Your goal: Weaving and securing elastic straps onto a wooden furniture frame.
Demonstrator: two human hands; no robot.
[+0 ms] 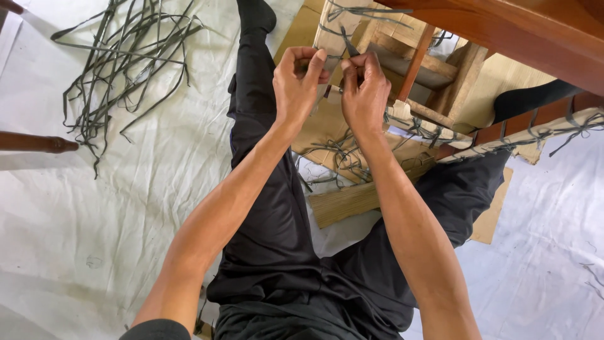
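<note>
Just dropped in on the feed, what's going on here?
A person sits on a white sheet on the floor, legs out. Both hands, left hand and right hand, pinch a dark flat strip at a wooden furniture frame that has similar strips tied along its rail. A loose pile of strips lies to the left.

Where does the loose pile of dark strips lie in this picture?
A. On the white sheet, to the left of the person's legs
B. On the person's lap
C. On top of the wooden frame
A: the pile of dark strips lies spread on the white sheet, left of the black-trousered legs.
</note>
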